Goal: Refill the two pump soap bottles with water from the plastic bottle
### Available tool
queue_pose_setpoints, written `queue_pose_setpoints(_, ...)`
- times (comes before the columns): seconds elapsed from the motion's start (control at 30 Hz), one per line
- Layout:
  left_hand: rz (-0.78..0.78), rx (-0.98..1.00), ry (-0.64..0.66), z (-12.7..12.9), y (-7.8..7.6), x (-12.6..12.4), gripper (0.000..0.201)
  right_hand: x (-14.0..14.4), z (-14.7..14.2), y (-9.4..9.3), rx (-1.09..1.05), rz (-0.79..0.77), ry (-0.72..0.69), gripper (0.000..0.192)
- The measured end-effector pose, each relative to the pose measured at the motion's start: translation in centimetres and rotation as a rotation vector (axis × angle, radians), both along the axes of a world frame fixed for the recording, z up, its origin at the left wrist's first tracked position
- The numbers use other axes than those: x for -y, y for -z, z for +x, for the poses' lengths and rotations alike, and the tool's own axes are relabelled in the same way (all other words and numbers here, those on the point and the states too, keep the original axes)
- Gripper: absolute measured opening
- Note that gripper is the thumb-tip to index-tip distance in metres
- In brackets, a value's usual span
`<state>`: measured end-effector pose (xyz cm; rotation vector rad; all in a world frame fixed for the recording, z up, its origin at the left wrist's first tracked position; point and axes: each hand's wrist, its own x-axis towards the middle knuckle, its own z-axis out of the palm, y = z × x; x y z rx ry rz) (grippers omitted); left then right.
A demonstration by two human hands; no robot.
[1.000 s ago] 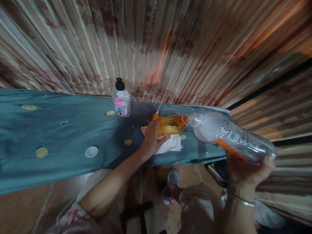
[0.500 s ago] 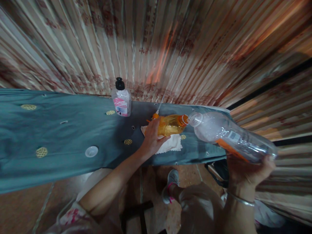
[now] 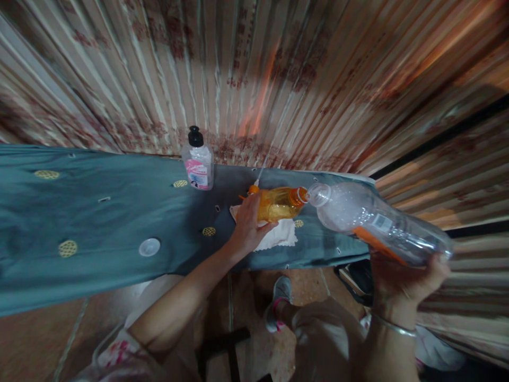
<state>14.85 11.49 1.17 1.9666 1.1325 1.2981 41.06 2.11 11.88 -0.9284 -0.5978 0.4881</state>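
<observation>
Nearest me, at about 4 o'clock, my right hand [image 3: 405, 278] is clenched around the base of the large clear bottle [image 3: 377, 223], which I hold tilted on its side with its open neck pointing toward 10 o'clock. That neck meets the mouth of the small orange bottle [image 3: 278, 204], the two openings touching or just beside each other. My left hand [image 3: 248, 225], a little past the middle at 12 o'clock, wraps its fingers [image 3: 250, 204] around the orange bottle's body and keeps it lying over on the white cloth [image 3: 278, 239]. The cloth lies on the teal table cover [image 3: 99, 223]. At 9 o'clock from my left hand a round white cap [image 3: 149, 247] lies flat on the cover, well apart. Farther off at 11 o'clock a pink-labelled pump bottle [image 3: 198, 162] stands upright against the corrugated wall [image 3: 278, 79]
</observation>
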Motion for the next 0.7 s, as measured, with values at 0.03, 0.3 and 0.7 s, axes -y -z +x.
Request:
queue_pose_setpoints(0.03,-0.002,-0.002,0.002,-0.02,-0.02,0.02,0.079,0.01,-0.02,0.00,0.019,-0.004,-0.006,0.044)
queue_pose_setpoints(0.3,0.012,-0.025,-0.014,0.03,-0.08,0.07,0.079,-0.01,-0.12,-0.06,0.020,0.011,0.003,0.045)
queue_pose_setpoints(0.7,-0.009,-0.019,-0.013,0.09,-0.18,0.00,0.078,0.03,0.00,-0.05,0.021,0.001,-0.004,0.047)
